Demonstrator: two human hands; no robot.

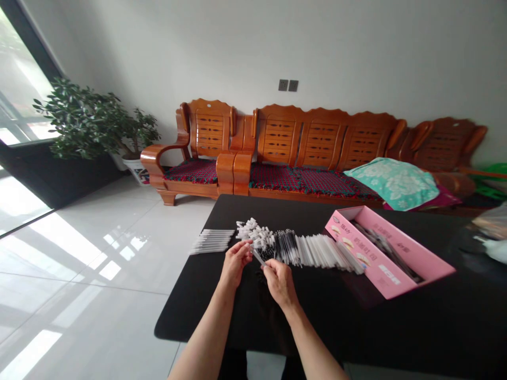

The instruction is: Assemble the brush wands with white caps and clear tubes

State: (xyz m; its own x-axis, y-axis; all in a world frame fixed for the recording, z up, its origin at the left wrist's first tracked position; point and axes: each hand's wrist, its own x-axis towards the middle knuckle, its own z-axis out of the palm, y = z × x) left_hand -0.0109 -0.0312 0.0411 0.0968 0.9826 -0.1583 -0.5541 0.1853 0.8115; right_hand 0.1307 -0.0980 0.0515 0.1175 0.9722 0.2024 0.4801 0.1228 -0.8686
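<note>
A pale pen barrel (258, 257) slants between my hands over the black table. My right hand (281, 282) pinches its near end between thumb and fingers. At the far end, the fingertips of my left hand (236, 262) are closed on its tip; whether a small part is also between them is too small to tell. Just beyond lies a heap of small white pen caps (255, 232), with small black pieces (268, 254) partly hidden below it. Dark pen refills (287, 245) and translucent pen barrels (322, 251) lie in rows to the right. Finished-looking white pens (214, 241) are lined up at left.
A pink box (390, 264) holding dark slender pieces stands on the right of the black table (317, 316). Plastic bags (493, 237) lie at the far right. Behind the table is a wooden sofa (277, 134); a potted plant (99, 121) stands back left.
</note>
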